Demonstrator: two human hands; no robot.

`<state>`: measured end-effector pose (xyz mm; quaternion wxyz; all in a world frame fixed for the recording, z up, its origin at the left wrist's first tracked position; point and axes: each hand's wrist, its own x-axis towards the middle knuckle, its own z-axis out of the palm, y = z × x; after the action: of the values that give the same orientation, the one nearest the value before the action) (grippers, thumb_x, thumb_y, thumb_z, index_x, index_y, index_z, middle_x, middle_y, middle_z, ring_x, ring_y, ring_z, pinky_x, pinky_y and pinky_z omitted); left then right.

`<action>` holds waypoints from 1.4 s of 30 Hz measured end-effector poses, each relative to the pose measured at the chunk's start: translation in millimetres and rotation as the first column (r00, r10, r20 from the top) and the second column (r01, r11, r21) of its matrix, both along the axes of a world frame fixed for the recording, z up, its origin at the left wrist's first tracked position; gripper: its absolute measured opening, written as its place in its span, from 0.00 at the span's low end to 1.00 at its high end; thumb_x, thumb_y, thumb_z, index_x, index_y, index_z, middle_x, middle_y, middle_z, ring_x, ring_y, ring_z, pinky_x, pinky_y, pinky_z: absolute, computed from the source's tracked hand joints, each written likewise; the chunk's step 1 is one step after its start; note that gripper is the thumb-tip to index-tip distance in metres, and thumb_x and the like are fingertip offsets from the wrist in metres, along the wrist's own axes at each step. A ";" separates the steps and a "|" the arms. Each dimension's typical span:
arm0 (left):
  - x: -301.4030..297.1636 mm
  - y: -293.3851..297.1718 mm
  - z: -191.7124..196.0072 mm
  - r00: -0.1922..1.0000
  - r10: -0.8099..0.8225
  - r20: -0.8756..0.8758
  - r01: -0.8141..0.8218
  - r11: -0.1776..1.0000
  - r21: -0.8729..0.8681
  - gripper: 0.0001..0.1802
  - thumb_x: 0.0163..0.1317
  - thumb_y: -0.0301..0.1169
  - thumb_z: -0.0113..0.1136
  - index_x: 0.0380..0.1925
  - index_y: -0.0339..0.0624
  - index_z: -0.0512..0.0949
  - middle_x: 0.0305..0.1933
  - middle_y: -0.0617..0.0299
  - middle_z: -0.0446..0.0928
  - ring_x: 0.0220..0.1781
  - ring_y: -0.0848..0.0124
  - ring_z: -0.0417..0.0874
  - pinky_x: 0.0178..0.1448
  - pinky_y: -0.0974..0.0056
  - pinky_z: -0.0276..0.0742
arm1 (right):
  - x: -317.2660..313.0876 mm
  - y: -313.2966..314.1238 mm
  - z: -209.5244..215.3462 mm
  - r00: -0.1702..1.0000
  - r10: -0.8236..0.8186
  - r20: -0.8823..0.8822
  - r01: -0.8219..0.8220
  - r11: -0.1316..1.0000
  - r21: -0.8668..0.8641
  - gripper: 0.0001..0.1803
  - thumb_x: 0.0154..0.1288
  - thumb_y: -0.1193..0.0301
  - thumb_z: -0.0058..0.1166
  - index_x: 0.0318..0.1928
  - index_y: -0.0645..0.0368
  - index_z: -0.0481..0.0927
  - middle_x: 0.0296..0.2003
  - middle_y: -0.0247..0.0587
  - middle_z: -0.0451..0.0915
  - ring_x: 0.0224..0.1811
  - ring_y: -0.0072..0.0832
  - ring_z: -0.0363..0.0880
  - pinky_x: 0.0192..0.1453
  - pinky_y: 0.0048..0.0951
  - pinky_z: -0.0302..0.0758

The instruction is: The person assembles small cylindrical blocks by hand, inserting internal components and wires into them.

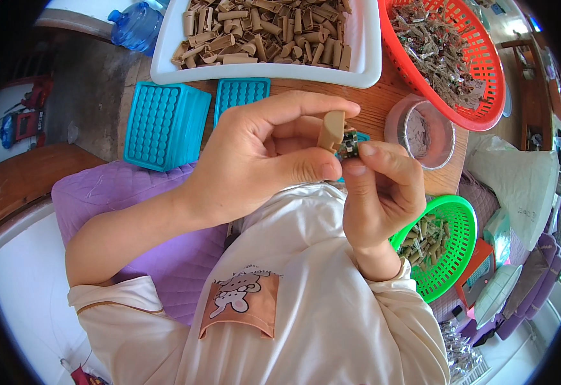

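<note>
A brown table (pixel 377 99) shows streaky wood grain. Turquoise trays (pixel 153 122) at its left edge have rows of round dots. A red basket (pixel 479 120) is at its right edge, a green basket (pixel 463 221) by its near right corner. The case (pixel 332 128) is tan, the circuit board (pixel 350 146) green. A cream shirt (pixel 319 256) has a brown pocket (pixel 261 314) with a white-and-grey cartoon. The quilted cloth (pixel 101 192) is purple.

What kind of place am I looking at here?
Probably a small hand-assembly workshop. A white tub holds a heap of tan pieces, a red basket and a green basket hold more small parts, and the left hand holds a tan casing while the right hand pinches a small circuit board.
</note>
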<state>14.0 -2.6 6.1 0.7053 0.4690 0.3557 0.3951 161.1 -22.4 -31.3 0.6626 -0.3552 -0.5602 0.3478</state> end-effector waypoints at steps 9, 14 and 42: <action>-2.3 1.0 -3.7 0.997 0.072 -0.040 -0.071 0.997 0.032 0.26 0.55 0.35 0.56 0.52 0.38 0.63 0.46 0.56 0.72 0.44 0.76 0.74 0.44 0.73 0.73 | -3.3 8.7 7.1 0.939 0.050 0.340 -0.065 0.997 0.033 0.10 0.45 0.86 0.55 0.31 0.68 0.74 0.26 0.44 0.75 0.26 0.26 0.75 0.28 0.21 0.72; 1.7 -0.5 0.8 0.981 0.143 -0.134 -0.129 0.986 0.108 0.23 0.60 0.37 0.49 0.53 0.39 0.61 0.48 0.56 0.71 0.42 0.77 0.75 0.40 0.74 0.74 | -8.5 1.7 -0.8 0.983 0.176 0.044 -0.153 0.936 -0.317 0.08 0.51 0.85 0.51 0.33 0.66 0.69 0.31 0.41 0.73 0.28 0.21 0.74 0.30 0.20 0.73; -0.8 2.8 -1.3 0.992 0.122 -0.020 -0.124 0.990 -0.072 0.19 0.63 0.34 0.42 0.53 0.39 0.59 0.47 0.52 0.70 0.48 0.66 0.74 0.50 0.65 0.72 | -10.5 20.7 2.5 0.865 0.395 -0.310 -0.495 0.777 -0.390 0.25 0.48 0.84 0.50 0.50 0.66 0.61 0.42 0.41 0.70 0.43 0.23 0.70 0.48 0.23 0.69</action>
<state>13.2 0.2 4.7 0.6935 0.4231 0.4034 0.4211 150.6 -1.8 -28.8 0.5138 -0.3185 -0.4570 0.6525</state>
